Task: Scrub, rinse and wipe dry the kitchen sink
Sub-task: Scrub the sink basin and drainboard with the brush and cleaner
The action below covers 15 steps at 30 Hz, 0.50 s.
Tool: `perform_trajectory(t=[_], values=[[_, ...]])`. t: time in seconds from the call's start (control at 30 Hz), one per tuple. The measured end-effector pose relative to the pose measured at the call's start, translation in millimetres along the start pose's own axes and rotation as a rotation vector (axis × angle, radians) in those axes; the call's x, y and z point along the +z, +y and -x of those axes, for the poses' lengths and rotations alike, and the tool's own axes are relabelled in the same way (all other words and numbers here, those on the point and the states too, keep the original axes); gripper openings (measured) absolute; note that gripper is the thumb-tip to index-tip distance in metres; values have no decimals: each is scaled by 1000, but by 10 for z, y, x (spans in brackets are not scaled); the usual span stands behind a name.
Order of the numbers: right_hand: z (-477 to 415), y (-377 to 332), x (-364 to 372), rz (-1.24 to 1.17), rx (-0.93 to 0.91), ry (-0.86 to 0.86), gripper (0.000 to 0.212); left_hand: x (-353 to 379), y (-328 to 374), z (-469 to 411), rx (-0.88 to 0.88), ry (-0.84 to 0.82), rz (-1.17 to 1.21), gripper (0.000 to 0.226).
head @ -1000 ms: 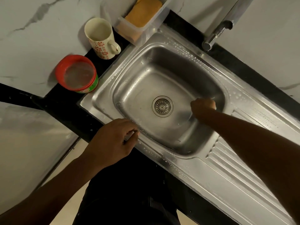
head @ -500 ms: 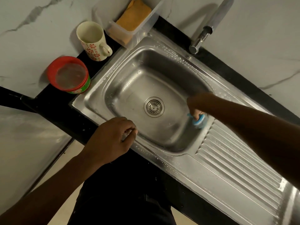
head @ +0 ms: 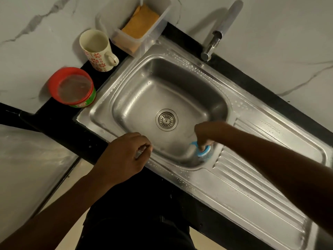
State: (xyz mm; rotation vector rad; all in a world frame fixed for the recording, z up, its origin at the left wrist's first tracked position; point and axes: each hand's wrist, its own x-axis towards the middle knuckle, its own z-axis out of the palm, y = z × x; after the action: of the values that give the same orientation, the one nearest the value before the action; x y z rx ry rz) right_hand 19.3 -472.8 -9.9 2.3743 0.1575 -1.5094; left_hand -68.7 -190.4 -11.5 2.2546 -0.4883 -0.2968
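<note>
A stainless steel sink [head: 180, 53] with a round drain [head: 166, 120] fills the middle of the view, its rim dotted with water drops. My right hand [head: 204, 134] reaches down into the bowl and grips a blue scrubber [head: 202, 150], which is pressed against the bowl's near right corner. My left hand [head: 124, 156] rests on the sink's front rim, fingers curled, thumb meeting the fingertips; nothing shows in it. The ridged drainboard [head: 252, 186] runs off to the right.
A chrome tap [head: 214, 42] stands at the back. On the black counter to the left sit a red-lidded tub [head: 73, 87], a floral mug [head: 96, 49] and a clear container [head: 155, 29] holding an orange cloth [head: 140, 24].
My right hand has slid the scrubber from the bowl's right wall toward the near right corner. The left hand has stayed on the front rim. The view has shifted slightly.
</note>
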Motion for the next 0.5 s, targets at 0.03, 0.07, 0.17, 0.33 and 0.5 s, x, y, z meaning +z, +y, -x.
perform_trajectory(t=[0.03,0.07,0.17,0.33,0.5], values=[[8,132,-81,-7,39,19,49,0,11,-1,5,-4,0,13],[-10,282,-152,-19,82,62,48,0,23,0,10,-7,0,12],[-62,579,-252,-34,227,270,52,-11,48,-15,26,-6,-20,8],[-232,260,96,-56,169,340,43,-105,50,-43,23,-7,-28,13],[-212,-265,435,-135,-3,113,49,-153,2,-46,21,-18,-32,17]])
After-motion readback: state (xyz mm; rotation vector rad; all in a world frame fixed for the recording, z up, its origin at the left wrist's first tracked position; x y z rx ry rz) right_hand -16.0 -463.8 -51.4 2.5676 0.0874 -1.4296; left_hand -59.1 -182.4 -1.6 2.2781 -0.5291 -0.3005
